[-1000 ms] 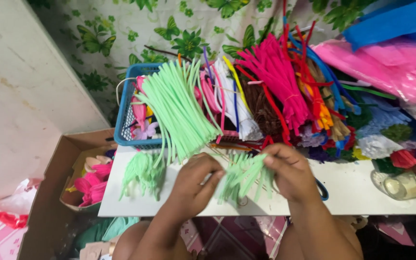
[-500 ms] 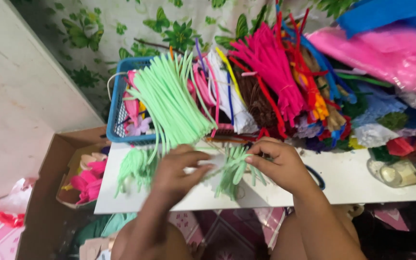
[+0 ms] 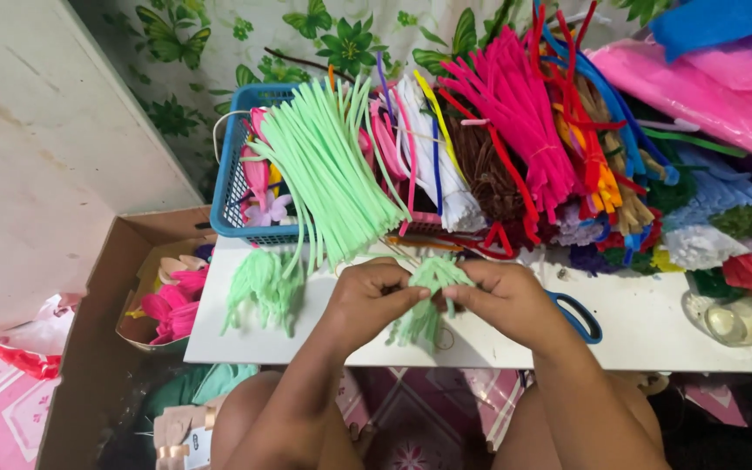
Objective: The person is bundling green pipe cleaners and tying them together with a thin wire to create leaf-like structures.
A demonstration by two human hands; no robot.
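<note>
We see small bundle of pale green fuzzy pipe cleaners (image 3: 428, 296) pinched between left hand (image 3: 374, 296) and right hand (image 3: 502, 296) — both gripping it, over white tabletop (image 3: 654, 335).

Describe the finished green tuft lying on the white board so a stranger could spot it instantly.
On the white board, look at the left end, just below the blue basket. There lies the loose green tuft, untouched, unlike the similar green bundle pinched between left hand and right hand.

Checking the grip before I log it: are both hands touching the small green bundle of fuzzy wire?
Touching. The head view shows the left hand and the right hand pinching the green bundle from either side, fingertips pressed into its top.
</note>
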